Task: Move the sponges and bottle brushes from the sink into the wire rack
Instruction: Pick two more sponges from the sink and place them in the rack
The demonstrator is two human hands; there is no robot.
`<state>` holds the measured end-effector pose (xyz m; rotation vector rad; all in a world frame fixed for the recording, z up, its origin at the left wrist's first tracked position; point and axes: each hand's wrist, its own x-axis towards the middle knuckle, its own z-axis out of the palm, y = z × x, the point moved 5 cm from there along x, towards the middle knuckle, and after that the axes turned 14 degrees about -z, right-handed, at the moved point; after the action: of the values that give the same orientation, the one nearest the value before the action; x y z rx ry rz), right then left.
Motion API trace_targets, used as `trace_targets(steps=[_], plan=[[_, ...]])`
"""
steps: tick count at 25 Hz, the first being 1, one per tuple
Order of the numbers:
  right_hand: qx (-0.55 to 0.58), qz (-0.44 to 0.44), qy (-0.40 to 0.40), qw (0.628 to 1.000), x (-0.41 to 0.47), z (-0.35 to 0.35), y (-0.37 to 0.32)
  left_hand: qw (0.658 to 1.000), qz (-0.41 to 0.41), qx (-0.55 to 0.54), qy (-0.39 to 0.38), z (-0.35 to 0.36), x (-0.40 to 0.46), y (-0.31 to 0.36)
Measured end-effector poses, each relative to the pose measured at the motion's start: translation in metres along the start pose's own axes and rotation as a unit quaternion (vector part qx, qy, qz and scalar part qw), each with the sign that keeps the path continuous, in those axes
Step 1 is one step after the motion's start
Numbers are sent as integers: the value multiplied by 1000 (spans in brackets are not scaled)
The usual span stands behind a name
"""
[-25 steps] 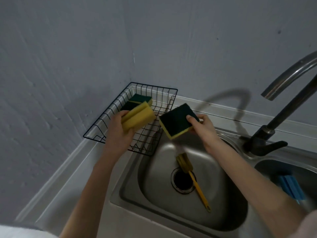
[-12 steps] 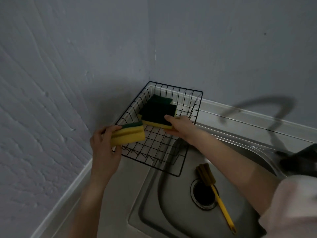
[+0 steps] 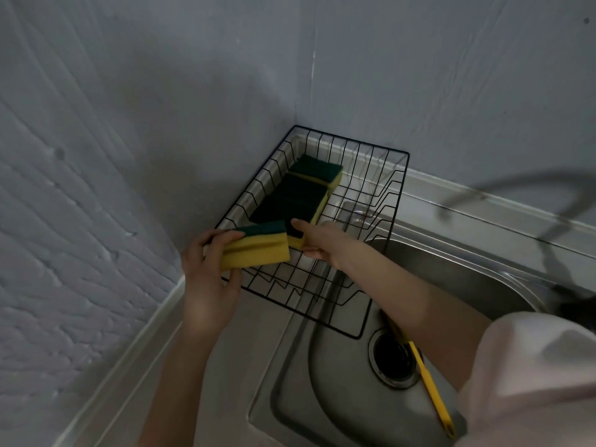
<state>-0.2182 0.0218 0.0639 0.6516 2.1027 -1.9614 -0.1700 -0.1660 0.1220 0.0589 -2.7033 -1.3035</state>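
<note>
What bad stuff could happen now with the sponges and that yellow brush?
The left hand holds its sponge right over the rack's rim, so it might drop outside onto the counter. The rack's near corner overhangs the sink; a push could tip it. The brush lies partly under the right arm and may get forgotten.

**Grey corner, steel surround**

Two grey plastered walls (image 3: 129,156) meet in a vertical corner seam (image 3: 312,69) at the back. The left wall carries rough, wavy trowel ridges; the right one is smoother, with a small dark speck (image 3: 586,21) near the upper right edge. A curved shadow (image 3: 516,185) falls across the right wall and the ledge below it. Along the foot of both walls runs a pale raised trim strip (image 3: 151,321). The stainless tabletop (image 3: 225,366) lies flat beneath, dull and unlit. A round drain opening (image 3: 390,359) sits dark in the metal. A pale pink sleeve (image 3: 532,382) fills the lower right corner.
</note>
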Motion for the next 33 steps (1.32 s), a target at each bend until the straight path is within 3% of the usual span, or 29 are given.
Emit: trace_targets(steps=[6,16,19,23,25,33], plan=[[-15,-10,31,999,10,-4,6,1000,9,7,-14,6,2,-1],[-88,-48,-3,995,14,3,4,1000,7,4,-25,14,4,-5],[-112,-23,-29,993,2,2,0,1000,11,2,-27,14,5,-1],[7,89,-141,986,-26,2,-2,999,7,-8,-31,11,12,1],[43,84,-166,982,-34,-1,-3,998,12,2,-60,15,15,1],[79,46,-132,987,-38,10,5,991,-22,81,-106,27,12,-4]])
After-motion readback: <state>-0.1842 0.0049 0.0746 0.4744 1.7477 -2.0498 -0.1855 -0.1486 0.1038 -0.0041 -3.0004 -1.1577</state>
